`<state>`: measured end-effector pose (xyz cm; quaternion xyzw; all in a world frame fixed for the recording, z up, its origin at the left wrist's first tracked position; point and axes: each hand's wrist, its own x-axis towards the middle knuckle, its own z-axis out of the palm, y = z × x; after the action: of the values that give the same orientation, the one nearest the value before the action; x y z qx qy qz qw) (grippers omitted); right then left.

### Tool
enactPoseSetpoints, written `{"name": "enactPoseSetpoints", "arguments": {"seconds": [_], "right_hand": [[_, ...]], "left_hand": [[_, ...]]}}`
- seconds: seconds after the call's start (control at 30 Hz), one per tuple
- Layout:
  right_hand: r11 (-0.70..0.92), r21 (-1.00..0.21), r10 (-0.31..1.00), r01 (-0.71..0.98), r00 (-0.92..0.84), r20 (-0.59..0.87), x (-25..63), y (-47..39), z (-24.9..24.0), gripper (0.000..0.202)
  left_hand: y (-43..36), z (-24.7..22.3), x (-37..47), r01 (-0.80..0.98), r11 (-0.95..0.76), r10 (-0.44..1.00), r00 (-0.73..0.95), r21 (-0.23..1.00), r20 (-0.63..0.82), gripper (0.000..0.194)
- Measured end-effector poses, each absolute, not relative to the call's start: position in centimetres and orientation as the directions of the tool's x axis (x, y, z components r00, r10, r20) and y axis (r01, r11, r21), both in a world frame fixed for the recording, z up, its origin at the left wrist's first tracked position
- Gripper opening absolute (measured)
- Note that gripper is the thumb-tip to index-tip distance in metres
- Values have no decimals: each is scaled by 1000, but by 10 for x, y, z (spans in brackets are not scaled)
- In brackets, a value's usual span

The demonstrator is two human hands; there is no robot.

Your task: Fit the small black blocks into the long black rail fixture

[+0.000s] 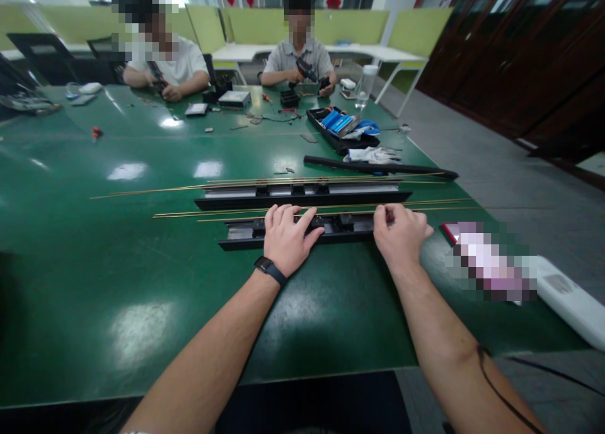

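Observation:
A black channel-shaped rail [331,239] with a silvery inside and several small black blocks lies before me on the green table. Across its left-middle part rests my left hand [288,235], fingers spread and bent over the rail, thumb apart; a dark watch band is on the wrist. At the rail's right end is my right hand [399,232], its fingers pinched together, and what they hold is mostly hidden. Thin brass-coloured rods [227,212] run along the rail's far side and pass behind both hands. Beyond them lies a second black rail [302,199] with similar blocks and rods.
A long black strip [378,167], white gloves [373,155] and a black tray [331,138] with blue items lie farther back. At right are a blurred-out phone-like object [486,264] and a white device [567,302]. Two people sit across the table [142,333], holding tools.

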<state>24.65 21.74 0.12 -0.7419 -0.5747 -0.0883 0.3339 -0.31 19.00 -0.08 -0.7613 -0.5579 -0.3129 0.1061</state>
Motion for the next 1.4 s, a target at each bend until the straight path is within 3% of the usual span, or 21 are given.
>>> {"name": "enactPoseSetpoints", "arguments": {"seconds": [0.33,1.0,1.4], "right_hand": [[-269,-409,730,872,461,504,256,220,4,34],[-104,-370,816,923,292,499,246,216,1,38],[-275,-380,726,883,450,520,256,220,5,36]], "left_hand": [[190,-1,-4,915,-357,787,187,187,588,46],[189,1,-2,914,-352,797,181,201,576,45],[189,0,-4,913,-359,790,187,194,584,46]]}}
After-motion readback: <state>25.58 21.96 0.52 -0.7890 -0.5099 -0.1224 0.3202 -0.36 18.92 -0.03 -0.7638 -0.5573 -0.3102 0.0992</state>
